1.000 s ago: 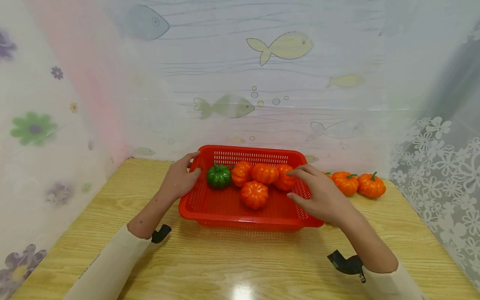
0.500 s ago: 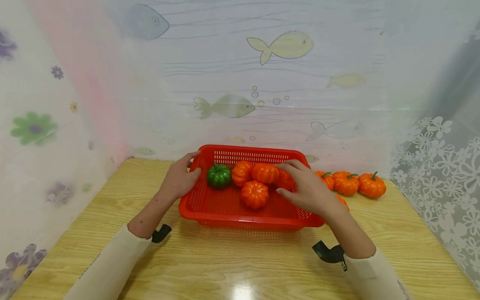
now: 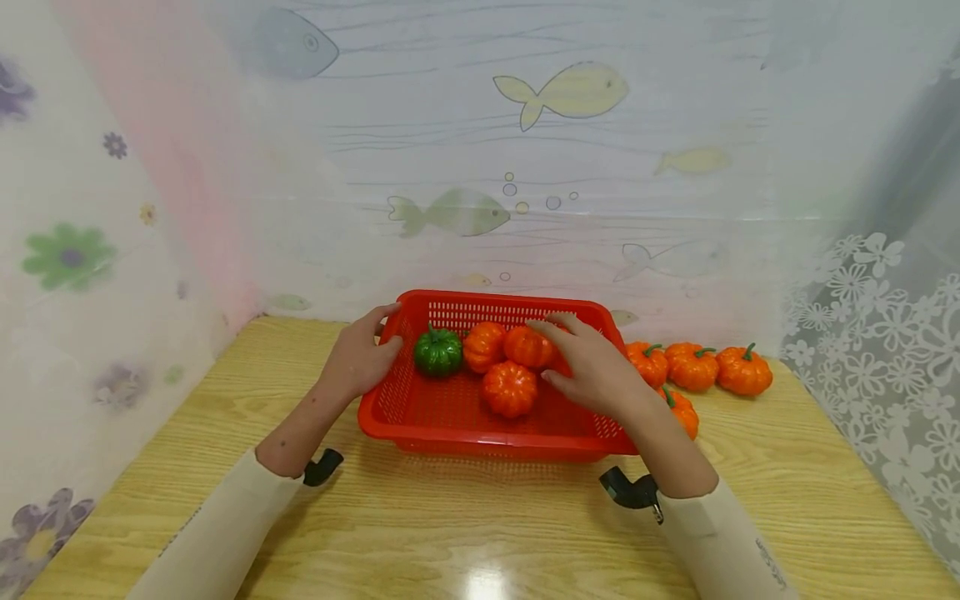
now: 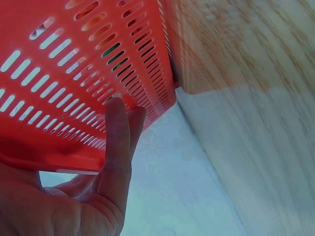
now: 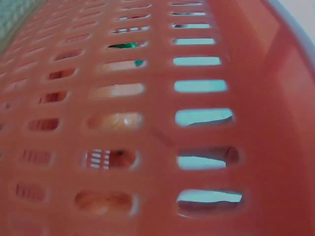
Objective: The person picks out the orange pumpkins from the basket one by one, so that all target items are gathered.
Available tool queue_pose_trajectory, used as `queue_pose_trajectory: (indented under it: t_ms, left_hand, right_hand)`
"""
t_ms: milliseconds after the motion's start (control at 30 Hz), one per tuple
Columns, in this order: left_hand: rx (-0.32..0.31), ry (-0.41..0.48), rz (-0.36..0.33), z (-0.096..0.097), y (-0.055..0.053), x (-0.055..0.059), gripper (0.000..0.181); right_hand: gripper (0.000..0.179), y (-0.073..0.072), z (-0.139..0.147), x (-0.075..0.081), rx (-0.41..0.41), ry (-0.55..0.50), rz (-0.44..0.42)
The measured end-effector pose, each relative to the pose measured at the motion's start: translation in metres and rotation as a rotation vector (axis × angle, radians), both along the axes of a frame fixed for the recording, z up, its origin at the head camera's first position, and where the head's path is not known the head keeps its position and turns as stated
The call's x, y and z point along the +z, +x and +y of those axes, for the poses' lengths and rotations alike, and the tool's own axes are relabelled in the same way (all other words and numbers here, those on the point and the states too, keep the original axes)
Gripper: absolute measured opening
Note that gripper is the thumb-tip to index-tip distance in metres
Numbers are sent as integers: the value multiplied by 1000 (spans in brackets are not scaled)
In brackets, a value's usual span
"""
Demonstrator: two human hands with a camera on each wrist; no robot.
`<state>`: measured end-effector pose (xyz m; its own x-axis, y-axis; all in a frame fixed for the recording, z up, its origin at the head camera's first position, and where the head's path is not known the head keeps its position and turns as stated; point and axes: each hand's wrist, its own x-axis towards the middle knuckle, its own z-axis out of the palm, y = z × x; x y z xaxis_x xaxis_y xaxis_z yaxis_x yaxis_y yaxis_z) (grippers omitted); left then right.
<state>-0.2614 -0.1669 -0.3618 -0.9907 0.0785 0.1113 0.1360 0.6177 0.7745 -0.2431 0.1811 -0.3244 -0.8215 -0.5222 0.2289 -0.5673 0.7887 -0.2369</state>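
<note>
A red slotted plastic basket (image 3: 465, 445) stands on the table, holding small pumpkins. My left hand (image 3: 360, 354) grips its left rim, thumb over the inner side; in the left wrist view, fingers (image 4: 118, 132) lie along the outer wall. Inside are a green pumpkin (image 3: 437, 352) at left and orange ones: a rear one (image 3: 483, 346), a middle one (image 3: 528, 345) and a front one (image 3: 509, 389). My right hand (image 3: 600, 367) reaches over the basket's right side, fingers spread and loosely bent, fingertips right at the middle pumpkin. It mostly hides another orange pumpkin beneath.
Outside, right of the basket, several orange pumpkins with green stems, including the farthest one (image 3: 744, 371), sit on the wooden table (image 3: 450, 533). A fish-printed curtain (image 3: 570, 167) hangs close behind. The right wrist view shows mainly the basket's slotted wall (image 5: 152, 98).
My right hand has moved left over the basket, from the right rim to above the pumpkins, uncovering the orange pumpkins outside. My left hand and the basket have stayed put.
</note>
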Motion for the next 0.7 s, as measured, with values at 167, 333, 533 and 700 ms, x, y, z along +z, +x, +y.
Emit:
queue_pose_trajectory:
  t_ms: [167, 333, 533, 700]
  left_hand:
    - [0, -3, 1, 0, 0, 0, 61]
    - [-2, 2, -5, 0, 0, 0, 61]
    - [-5, 11, -6, 0, 1, 0, 62]
    - [-4, 13, -6, 0, 0, 0, 62]
  right_hand:
    - [73, 0, -4, -3, 70, 74, 0]
    - [73, -1, -4, -11, 93, 100, 13]
    - [75, -4, -4, -16, 102, 70, 32]
    - [69, -6, -7, -17, 115, 41, 67]
